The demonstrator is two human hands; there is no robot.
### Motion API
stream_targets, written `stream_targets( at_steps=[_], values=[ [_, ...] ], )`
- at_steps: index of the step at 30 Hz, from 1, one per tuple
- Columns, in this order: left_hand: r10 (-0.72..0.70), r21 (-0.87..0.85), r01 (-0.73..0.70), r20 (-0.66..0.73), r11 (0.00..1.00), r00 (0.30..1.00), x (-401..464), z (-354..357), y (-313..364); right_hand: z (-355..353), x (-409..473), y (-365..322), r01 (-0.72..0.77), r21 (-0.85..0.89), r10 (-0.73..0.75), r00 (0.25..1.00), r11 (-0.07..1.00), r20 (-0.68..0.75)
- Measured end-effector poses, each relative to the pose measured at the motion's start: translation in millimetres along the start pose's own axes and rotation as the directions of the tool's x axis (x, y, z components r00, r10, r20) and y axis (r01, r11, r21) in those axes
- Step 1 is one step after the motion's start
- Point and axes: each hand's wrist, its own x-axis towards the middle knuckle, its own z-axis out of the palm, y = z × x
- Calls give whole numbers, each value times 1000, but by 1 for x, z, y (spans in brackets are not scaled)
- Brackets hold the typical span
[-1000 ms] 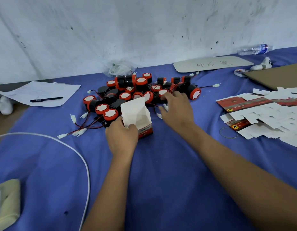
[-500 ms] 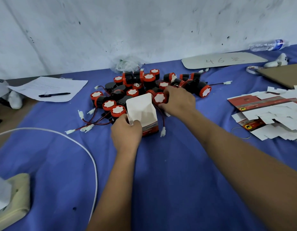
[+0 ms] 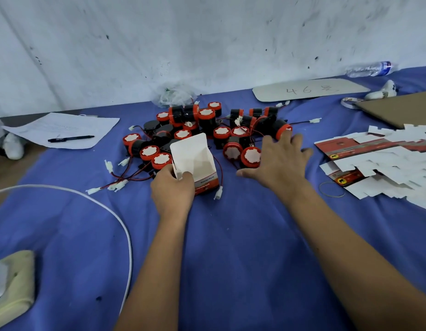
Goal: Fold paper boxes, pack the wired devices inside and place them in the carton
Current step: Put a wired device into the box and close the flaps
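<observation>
Left hand (image 3: 172,187) grips the near wall of an open paper box (image 3: 195,163), thumb tucked over its rim; the box stands upright on the blue-covered bench (image 3: 231,247), lid flap raised, a red band along its base. Right hand (image 3: 276,161), at 3 o'clock from the box, is spread flat with fingers extended, holding nothing, its fingertips touching the near edge of the pile of wired devices (image 3: 207,130). The pile of red-and-black cylinders with white faces lies at 12 o'clock from the box, with red-black leads and white connectors (image 3: 218,193) trailing toward 8 o'clock. Flat unfolded box blanks (image 3: 386,161) lie well apart at 3 o'clock. A sheet of paper with a black pen (image 3: 71,139) lies at 10 o'clock. A white cable (image 3: 126,230) curves at 7 o'clock.
</observation>
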Motion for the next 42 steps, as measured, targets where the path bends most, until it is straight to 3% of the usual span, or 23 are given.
stream_targets(
  at_steps=[3,5,7,9,11,13,16,17,20,22,24,27,28,29,31,33,37,39,42],
  values=[
    [-13,-212,22,47,977,999,-3,-2,11,10,0,-9,69,34,-68,997,997,-23],
    [-47,-393,158,276,906,960,-8,-2,24,17,1,-6,73,121,-62,994,990,-88],
    [-17,-365,227,496,903,868,-17,5,31,18,3,2,78,246,-25,977,966,-210],
    [75,-225,69,572,972,817,-28,13,32,13,8,11,74,399,45,959,914,-281],
    [166,-96,-136,523,986,836,-36,21,28,2,11,19,97,647,113,955,756,-275],
    [214,41,-248,385,968,898,-33,21,22,-9,7,23,134,829,169,950,543,-264],
    [191,166,-218,162,962,968,-17,14,7,-24,-5,23,180,895,157,952,409,-263],
    [161,153,-181,134,971,978,-12,12,4,-29,-10,21,206,878,134,948,432,-289],
    [147,49,-158,180,986,973,-9,13,4,-41,-17,11,250,623,68,895,741,-440],
    [194,-2,-199,220,980,956,-12,15,8,-52,-23,6,285,575,75,850,767,-521],
    [236,-44,-232,251,972,939,-15,17,9,-61,-28,8,445,679,64,809,584,-585],
    [255,-120,-229,290,966,922,-16,17,10,-76,-35,6,541,836,10,839,93,-544],
    [267,-134,-237,298,962,916,-16,17,10,-81,-37,3,530,848,6,848,14,-530],
    [283,-133,-253,307,958,909,-16,18,9,-85,-40,-1,520,854,4,854,1,-520],
    [304,-109,-283,315,953,899,-16,20,8,-87,-41,-8,475,877,-30,880,65,-475],
    [326,-123,-303,302,945,896,-17,21,7,-82,-39,-13,427,874,-149,904,233,-402],
    [357,-162,-322,304,933,883,-17,19,8,-60,-38,-17,480,704,-542,825,524,-159],
    [363,-170,-323,325,931,873,-16,17,7,-54,-40,-14,475,664,-592,803,577,-59],
    [343,-187,-294,359,937,868,-16,15,9,-55,-37,-9,472,662,-604,796,582,-37]
  ],
)
